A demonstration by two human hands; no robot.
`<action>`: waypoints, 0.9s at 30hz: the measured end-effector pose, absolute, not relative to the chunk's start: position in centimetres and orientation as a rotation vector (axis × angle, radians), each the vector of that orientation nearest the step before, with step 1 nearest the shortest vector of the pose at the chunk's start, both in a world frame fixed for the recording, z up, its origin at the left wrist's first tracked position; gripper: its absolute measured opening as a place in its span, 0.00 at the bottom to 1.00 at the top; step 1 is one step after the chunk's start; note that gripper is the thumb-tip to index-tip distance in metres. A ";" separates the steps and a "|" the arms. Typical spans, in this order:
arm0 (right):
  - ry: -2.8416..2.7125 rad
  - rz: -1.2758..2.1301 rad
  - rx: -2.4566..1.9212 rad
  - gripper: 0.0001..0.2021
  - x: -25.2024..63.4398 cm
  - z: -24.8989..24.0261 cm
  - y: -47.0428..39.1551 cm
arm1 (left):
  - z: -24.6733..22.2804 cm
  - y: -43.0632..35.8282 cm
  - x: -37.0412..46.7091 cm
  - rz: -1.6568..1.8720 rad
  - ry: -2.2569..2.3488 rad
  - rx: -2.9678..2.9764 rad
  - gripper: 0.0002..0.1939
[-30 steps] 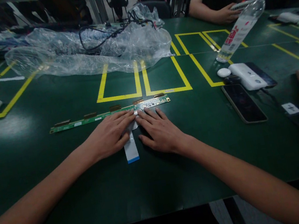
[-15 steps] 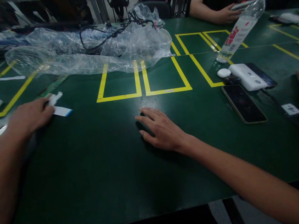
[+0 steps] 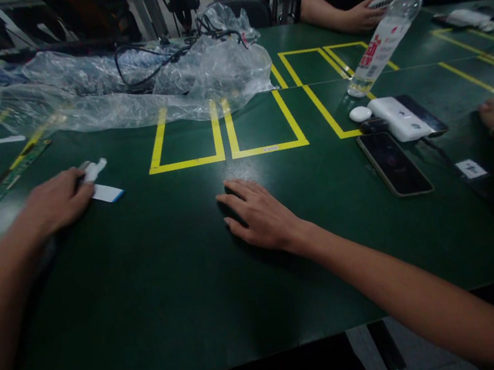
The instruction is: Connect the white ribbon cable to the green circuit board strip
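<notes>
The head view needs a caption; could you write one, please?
Left hand gripping a white ribbon cable, right hand open.

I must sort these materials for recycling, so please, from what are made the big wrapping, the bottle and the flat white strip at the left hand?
Wrapping: thin, glossy plastic film, by its see-through creases and highlights.
Bottle: probably smooth, clear plastic; its wall is see-through.
Flat white strip: perhaps plastic ribbon cable, smooth with a blue end, though coated paper is possible.
</notes>
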State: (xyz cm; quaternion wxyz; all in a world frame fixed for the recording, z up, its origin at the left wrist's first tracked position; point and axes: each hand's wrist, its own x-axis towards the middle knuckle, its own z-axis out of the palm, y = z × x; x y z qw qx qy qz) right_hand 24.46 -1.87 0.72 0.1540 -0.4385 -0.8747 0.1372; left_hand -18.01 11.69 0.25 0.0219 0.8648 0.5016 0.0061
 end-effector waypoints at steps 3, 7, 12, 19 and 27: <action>-2.501 0.390 -1.265 0.27 24.4 0.6 -1.8 | 0.3 9.4 -11.6 0.087 1.637 2.670 0.44; -2.525 0.362 -1.282 0.28 24.2 0.3 -1.7 | 0.8 5.0 -3.3 0.123 1.161 2.887 0.33; -2.571 0.331 -1.283 0.28 23.9 0.3 -1.9 | 0.6 2.1 -0.6 0.161 0.945 2.921 0.30; -2.604 0.280 -1.281 0.27 23.9 0.5 -1.9 | 0.5 2.3 -1.5 0.170 0.900 2.900 0.30; -2.622 0.280 -1.290 0.27 23.8 0.5 -1.9 | 0.8 2.0 -1.5 0.134 0.881 2.898 0.31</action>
